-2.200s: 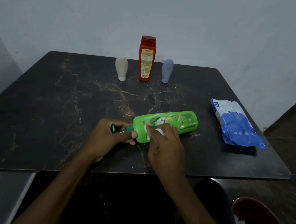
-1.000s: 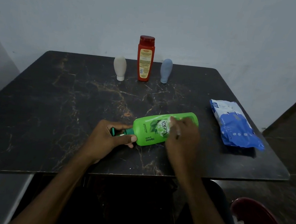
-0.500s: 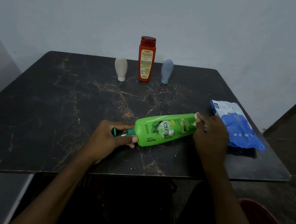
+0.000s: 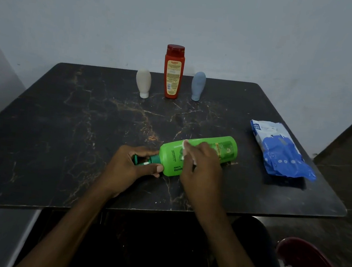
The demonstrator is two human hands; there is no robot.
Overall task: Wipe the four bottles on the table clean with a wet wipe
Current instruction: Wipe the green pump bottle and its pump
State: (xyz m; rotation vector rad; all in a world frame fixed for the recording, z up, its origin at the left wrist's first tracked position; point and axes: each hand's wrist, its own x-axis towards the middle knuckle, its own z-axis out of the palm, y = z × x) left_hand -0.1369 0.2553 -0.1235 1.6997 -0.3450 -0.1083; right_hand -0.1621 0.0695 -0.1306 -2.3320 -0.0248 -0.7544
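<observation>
The green bottle [image 4: 226, 148] lies on its side at the near middle of the table [image 4: 62, 132], cap end to the left. Half a second ago the right hand [image 4: 202, 166] was rubbing at the bottle's base on the right. It has now swept back left and presses the wet wipe [image 4: 183, 149] under curled fingers near the shoulder. The left hand [image 4: 127, 165] still grips the cap end. This bottle looks nearly covered. The red bottle [image 4: 173, 72], beige bottle [image 4: 143, 82] and blue-grey bottle [image 4: 198, 85] stand at the far edge, apparently waiting.
</observation>
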